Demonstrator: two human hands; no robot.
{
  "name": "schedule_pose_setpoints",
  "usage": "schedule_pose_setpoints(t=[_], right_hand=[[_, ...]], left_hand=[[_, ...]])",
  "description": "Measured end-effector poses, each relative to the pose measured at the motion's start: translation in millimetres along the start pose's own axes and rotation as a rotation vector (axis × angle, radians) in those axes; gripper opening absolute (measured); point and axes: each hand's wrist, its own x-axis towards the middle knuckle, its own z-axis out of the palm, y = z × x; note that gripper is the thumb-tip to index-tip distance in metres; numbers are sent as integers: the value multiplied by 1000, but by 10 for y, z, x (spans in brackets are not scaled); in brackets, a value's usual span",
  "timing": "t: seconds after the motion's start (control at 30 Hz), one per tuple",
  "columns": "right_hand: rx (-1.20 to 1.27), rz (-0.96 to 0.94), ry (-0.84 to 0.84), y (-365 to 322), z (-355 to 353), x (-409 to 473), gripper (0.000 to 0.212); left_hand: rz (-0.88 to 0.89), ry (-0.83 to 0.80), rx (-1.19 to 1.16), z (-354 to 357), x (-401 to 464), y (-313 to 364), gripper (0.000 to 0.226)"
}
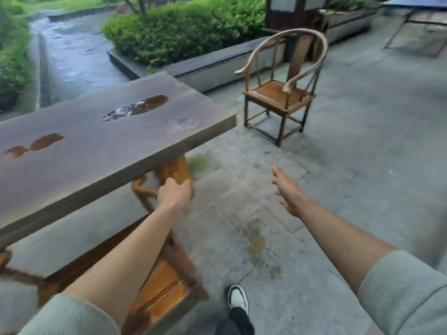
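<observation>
My left hand (173, 193) grips the top of an orange-brown wooden chair (167, 281) that stands tucked at the near edge of the long wooden table (101, 141). The chair's back is partly hidden by my forearm and blurred. My right hand (286, 189) is stretched out over the stone floor with straight fingers, holding nothing. It points toward a second wooden armchair (281, 90) with a curved back rail, standing apart on the paving beyond the table's end.
The table top has wet puddles (135, 108). A low stone planter edge (212, 66) with green hedge runs behind the table. A folding table (416, 10) stands far right. My shoe (238, 298) is on the grey paving.
</observation>
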Motion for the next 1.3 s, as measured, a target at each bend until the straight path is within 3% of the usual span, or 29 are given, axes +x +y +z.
schedule_pose_setpoints(t=[0.27,0.37,0.57,0.7,0.87,1.13,1.3], right_hand=[[56,19,241,-821,-1661,1904,66],[66,67,301,-1329,-2286,2541,73],[66,-12,369,-2197,-3246,3926,66],[83,-62,388,-2662,-3959,5172,63],[115,-119,352,-3387,-4916,6691,63],[80,-156,278,-4906,-6107,9384,59],[-38,-202,219,-5650,-6588,11252,57]], left_hand=[[129,-189,-17,1583,1737,2294,75],[136,-254,-27,2018,2252,3210,72],[234,-300,-48,2852,3210,4974,65],[308,-319,5,3664,3961,6233,65],[349,-283,-6,4523,4828,7768,38],[285,-178,-95,5591,6646,10035,55],[259,-178,-164,6419,8059,11332,45]])
